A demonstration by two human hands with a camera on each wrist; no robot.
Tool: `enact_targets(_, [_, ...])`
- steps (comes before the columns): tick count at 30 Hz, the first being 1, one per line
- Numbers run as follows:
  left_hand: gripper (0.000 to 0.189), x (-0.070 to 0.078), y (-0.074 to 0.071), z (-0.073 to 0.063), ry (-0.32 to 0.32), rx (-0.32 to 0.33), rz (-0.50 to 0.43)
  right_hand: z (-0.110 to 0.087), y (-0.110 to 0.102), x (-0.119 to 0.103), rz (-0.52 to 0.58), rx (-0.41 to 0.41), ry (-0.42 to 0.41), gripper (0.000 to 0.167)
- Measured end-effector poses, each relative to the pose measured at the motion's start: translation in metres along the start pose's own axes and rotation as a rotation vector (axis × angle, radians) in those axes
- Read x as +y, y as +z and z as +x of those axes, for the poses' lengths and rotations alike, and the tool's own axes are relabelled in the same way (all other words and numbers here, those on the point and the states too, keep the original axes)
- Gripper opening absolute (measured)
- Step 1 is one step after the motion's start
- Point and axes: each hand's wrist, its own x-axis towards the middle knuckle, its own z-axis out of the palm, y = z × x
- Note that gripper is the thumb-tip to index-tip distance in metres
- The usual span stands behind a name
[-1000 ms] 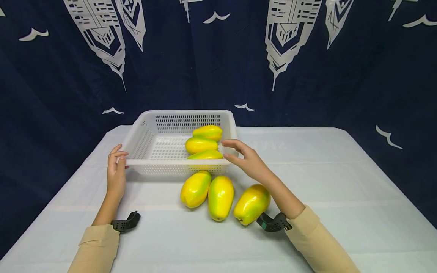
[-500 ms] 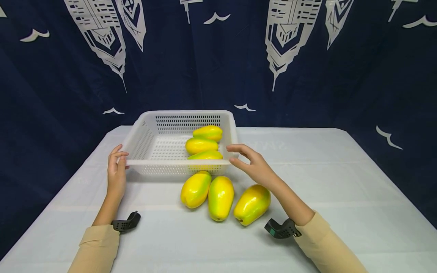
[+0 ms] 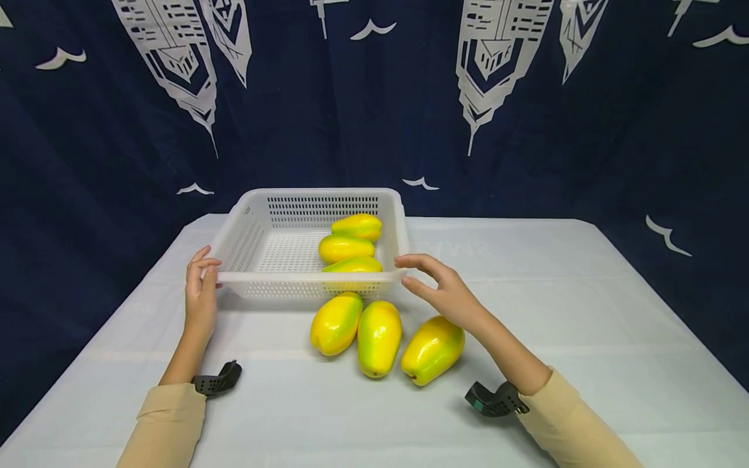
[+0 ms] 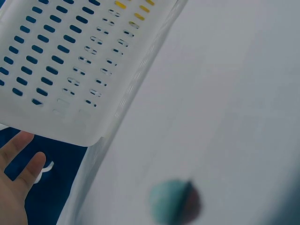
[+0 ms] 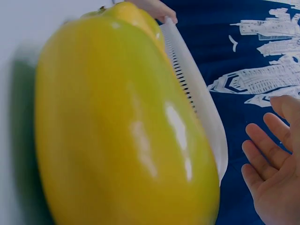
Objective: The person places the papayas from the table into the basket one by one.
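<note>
In the head view, a white perforated plastic basket holds three yellow-green papayas, among them a middle papaya, along its right side. My left hand rests at the basket's front left corner, fingers touching the rim; in the left wrist view its thumb stands apart from the wall. My right hand is beside the front right corner with fingers loosely bent and holds nothing. Before the basket lie a left papaya, a middle one and a right papaya, which fills much of the right wrist view.
A white cloth covers the table. Behind it hangs a dark blue curtain with white building prints. A black wrist device sits on the left wrist, another black device on the right.
My right hand has drawn back from over the basket's right rim, moving right and toward me. My left hand, the basket and the papayas stay in place.
</note>
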Motion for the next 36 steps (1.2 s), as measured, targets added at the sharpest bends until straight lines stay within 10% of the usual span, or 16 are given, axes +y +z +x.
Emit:
enact_targets(25, [0.028,-0.021,-0.002,0.010,0.024,-0.003,-0.003,-0.013,-0.010,0.011,-0.061,0.027,0.022,0.034])
enact_targets(36, [0.028,0.001,0.000,0.000,0.011,0.004,0.001,-0.017,-0.011,0.016,-0.080,0.026,0.042,0.033])
